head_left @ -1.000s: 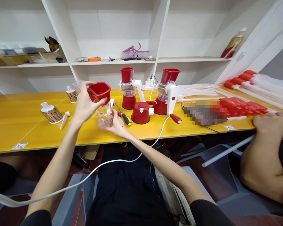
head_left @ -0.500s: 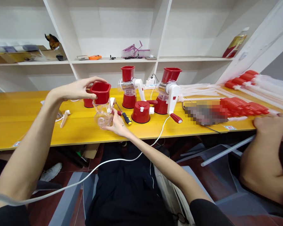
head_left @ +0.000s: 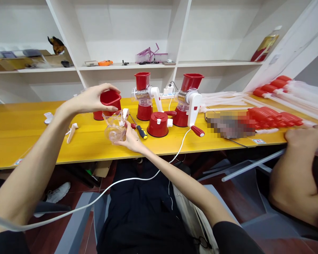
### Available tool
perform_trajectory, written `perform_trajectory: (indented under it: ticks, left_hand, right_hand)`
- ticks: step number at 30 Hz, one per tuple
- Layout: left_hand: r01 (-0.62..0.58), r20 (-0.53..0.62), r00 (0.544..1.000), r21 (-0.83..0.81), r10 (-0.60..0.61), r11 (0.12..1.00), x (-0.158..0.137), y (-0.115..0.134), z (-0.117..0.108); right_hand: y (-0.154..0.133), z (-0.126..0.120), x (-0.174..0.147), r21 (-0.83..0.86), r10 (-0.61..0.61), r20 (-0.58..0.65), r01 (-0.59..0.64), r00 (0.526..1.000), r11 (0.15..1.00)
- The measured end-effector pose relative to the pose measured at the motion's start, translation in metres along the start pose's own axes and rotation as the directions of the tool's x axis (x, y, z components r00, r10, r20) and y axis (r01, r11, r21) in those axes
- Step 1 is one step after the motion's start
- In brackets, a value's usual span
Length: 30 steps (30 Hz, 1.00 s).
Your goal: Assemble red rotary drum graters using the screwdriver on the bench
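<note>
My left hand [head_left: 98, 98] is closed round the rim of a red hopper [head_left: 112, 98], thumb at the near side and fingers over the back. Just under it, my right hand [head_left: 131, 139] grips a clear plastic grater housing [head_left: 113, 130] from the right. The hopper's lower end meets the housing's top; whether it is seated inside cannot be made out. Beside my right hand lie a screwdriver [head_left: 141, 132] with a black and yellow handle and a white crank arm [head_left: 125, 114]. A red grater base [head_left: 158, 125] stands to the right.
Two assembled rotary graters [head_left: 143, 95] stand behind on the yellow table [head_left: 23, 134]. White parts [head_left: 72, 133] lie at left. Red-handled plastic tubes [head_left: 270, 118] are stacked at right, near another person's arm [head_left: 294, 173]. A white cable [head_left: 137, 179] crosses my lap.
My left hand and the red hopper have shifted slightly left and lower relative to the housing. The right hand has barely moved. The camera view has shifted a little.
</note>
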<state>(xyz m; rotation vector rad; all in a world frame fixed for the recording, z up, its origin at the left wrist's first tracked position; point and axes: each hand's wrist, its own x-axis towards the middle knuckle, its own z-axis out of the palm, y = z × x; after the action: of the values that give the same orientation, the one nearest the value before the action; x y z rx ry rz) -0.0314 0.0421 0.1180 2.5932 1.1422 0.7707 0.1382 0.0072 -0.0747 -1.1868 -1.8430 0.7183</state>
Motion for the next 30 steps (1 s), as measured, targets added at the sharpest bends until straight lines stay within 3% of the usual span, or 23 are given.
perform_trajectory:
  ticks: [3, 8, 12, 14, 17, 21, 27, 30]
  left_hand:
    - [-0.030, 0.108, 0.993, -0.067, 0.037, 0.997, -0.002, -0.006, -0.012]
    - [-0.048, 0.159, 0.986, 0.033, 0.042, 0.998, 0.001, -0.014, -0.023]
    - [-0.026, 0.301, 0.954, 0.023, 0.018, 0.999, 0.004, -0.022, -0.024]
    - [-0.042, 0.313, 0.949, 0.029, 0.031, 0.999, 0.000, -0.024, -0.020]
    - [-0.008, 0.196, 0.980, -0.059, 0.020, 0.998, -0.015, -0.024, -0.005]
    - [0.061, -0.046, 0.996, -0.279, -0.076, 0.958, -0.037, -0.025, 0.034]
    - [0.105, -0.381, 0.910, -0.173, -0.165, 0.979, -0.045, -0.033, 0.087]
    - [0.056, -0.464, 0.876, -0.178, -0.134, 0.982, -0.048, -0.033, 0.098]
  right_hand:
    - [0.000, 0.000, 0.000, -0.001, 0.000, 0.004, 0.000, 1.000, 1.000]
    - [0.000, -0.001, 0.000, -0.001, -0.002, 0.007, 0.002, 1.000, 1.000]
    - [0.001, -0.001, 0.001, 0.009, -0.013, -0.002, 0.013, 1.000, 1.000]
    - [0.001, -0.001, 0.001, 0.013, -0.012, -0.004, 0.012, 1.000, 1.000]
    - [0.000, -0.003, 0.002, 0.009, 0.003, 0.006, -0.004, 1.000, 1.000]
    - [0.000, -0.003, 0.004, -0.009, -0.014, 0.024, 0.014, 1.000, 1.000]
    - [0.013, 0.001, 0.001, -0.117, -0.069, 0.023, 0.071, 0.997, 0.991]
    - [0.016, -0.026, -0.013, -0.268, -0.166, -0.051, 0.147, 0.985, 0.952]
